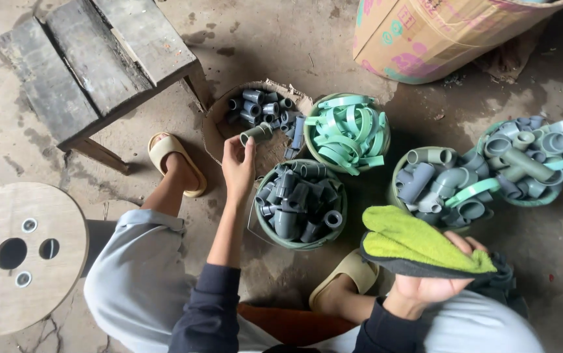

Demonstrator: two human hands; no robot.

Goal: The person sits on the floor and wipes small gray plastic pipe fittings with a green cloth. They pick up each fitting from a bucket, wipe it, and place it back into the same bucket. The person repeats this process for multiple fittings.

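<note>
Grey plastic pipe fitting point(256, 133) sits pinched in the left hand point(237, 168), its grip closed round it just over the cardboard tray point(213, 131) of like fittings, far of the near bowl point(280, 239). The right hand point(435, 274) clasps a green cloth point(412, 243), grip wrapped under it, kept ready at the lap.

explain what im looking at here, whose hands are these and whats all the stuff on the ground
The one picture comes from a camera worn on a person's head, looking down at their own lap, feet and hands. They sit on a dirty concrete floor. The left hand pinches a short grey pipe fitting over a cardboard tray of similar fittings. The right hand holds a yellow-green cloth. Ahead sit bowls: one of dark grey fittings, one of pale green rings, and two of larger grey elbows. A wooden stool stands at the left.
</note>
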